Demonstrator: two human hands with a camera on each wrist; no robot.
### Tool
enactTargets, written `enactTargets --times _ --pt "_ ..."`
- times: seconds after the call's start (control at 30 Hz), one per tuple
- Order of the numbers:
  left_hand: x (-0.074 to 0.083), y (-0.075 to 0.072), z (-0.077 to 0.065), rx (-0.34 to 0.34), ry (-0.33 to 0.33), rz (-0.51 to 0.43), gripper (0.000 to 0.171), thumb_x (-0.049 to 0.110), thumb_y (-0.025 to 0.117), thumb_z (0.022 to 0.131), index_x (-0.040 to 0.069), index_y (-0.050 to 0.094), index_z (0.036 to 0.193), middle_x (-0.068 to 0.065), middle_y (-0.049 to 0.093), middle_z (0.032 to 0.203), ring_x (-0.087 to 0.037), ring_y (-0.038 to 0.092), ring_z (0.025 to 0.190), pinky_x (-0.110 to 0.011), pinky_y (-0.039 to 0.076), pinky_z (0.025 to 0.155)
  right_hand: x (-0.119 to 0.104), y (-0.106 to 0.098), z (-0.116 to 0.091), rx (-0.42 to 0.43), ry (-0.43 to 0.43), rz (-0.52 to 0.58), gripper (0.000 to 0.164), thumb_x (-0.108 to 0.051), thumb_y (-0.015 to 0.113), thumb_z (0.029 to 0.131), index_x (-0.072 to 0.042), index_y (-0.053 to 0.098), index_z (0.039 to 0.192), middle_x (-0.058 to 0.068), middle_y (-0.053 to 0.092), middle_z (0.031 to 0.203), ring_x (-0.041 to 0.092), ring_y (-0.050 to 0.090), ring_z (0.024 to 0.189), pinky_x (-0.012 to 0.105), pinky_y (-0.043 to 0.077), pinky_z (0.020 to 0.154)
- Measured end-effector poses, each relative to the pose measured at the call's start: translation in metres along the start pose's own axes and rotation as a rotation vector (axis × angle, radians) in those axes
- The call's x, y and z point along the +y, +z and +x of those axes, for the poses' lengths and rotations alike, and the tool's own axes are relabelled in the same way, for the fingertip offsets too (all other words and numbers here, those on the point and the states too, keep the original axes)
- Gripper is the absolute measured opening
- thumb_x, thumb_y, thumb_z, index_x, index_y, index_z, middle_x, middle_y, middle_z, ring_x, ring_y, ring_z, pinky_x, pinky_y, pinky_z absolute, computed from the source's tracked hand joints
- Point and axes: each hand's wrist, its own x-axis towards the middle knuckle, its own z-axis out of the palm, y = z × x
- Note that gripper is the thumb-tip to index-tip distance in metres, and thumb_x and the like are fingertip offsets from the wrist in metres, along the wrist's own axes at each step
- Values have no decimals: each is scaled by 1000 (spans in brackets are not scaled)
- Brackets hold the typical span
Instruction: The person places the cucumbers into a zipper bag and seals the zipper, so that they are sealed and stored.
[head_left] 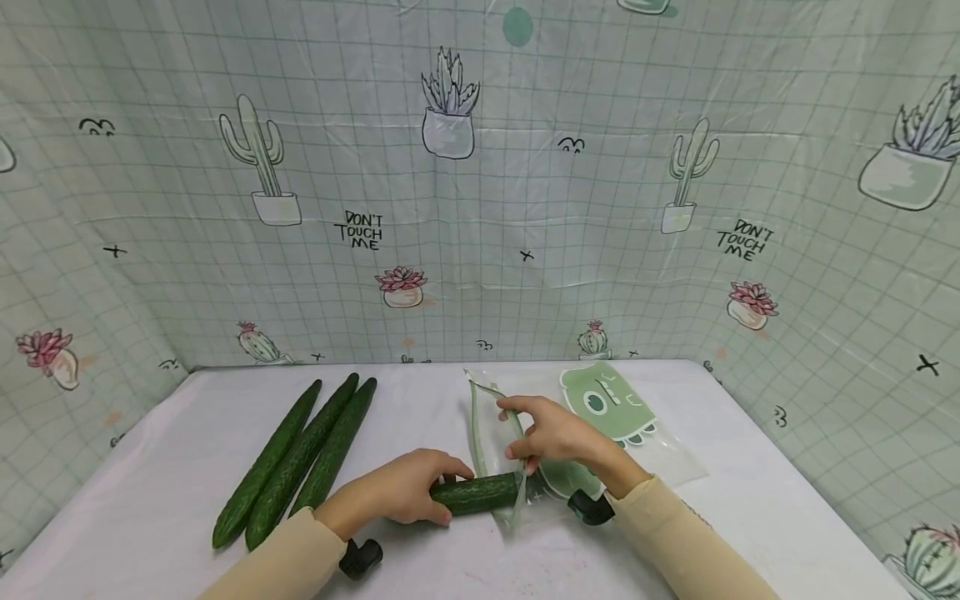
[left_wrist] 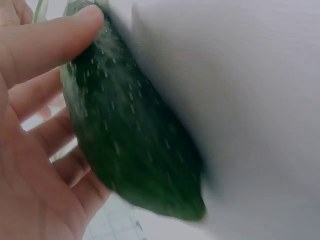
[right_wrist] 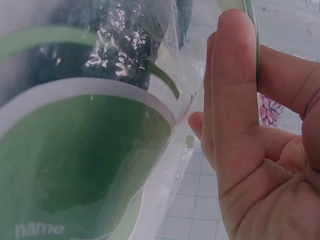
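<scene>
A dark green cucumber (head_left: 480, 494) lies low over the table with its far end inside a clear zip bag (head_left: 609, 404) printed with a green cartoon figure. My left hand (head_left: 411, 487) grips the cucumber near its outer end; in the left wrist view the thumb lies along it and the tapered tip sticks out past the palm. At the bag's mouth, my right hand (head_left: 558, 437) pinches the green-edged rim and holds it apart from the other side. Through the plastic in the right wrist view, the dark cucumber shows behind the print.
Three more cucumbers (head_left: 300, 467) lie side by side on the left of the white table (head_left: 600, 554). A curtain (head_left: 480, 200) with cactus prints hangs behind the table and along its sides.
</scene>
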Motion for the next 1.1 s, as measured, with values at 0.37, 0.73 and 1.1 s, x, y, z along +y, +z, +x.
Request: enactTargets --times 0.37,0.73,1.1 --pt "-13 2 -20 88 24 35 48 14 80 77 13 65 123 1 64 115 -21 56 108 -36 47 88 0 0 1 -13 -3 -6 71 4 71 80 -1 39 143 21 45 137 22 61 50 38 54 52" --pt "-7 6 -10 86 46 -31 46 18 75 83 13 62 127 1 63 114 -15 57 103 -33 47 84 0 1 0 8 -11 3 71 5 70 80 0 39 143 20 48 134 21 61 50 39 54 52" --pt "13 19 29 119 94 -71 44 16 75 83 10 64 125 1 65 118 -9 57 106 -26 46 86 -3 1 0 33 11 9 70 2 71 81 -2 40 143 19 48 135 24 62 50 38 54 53"
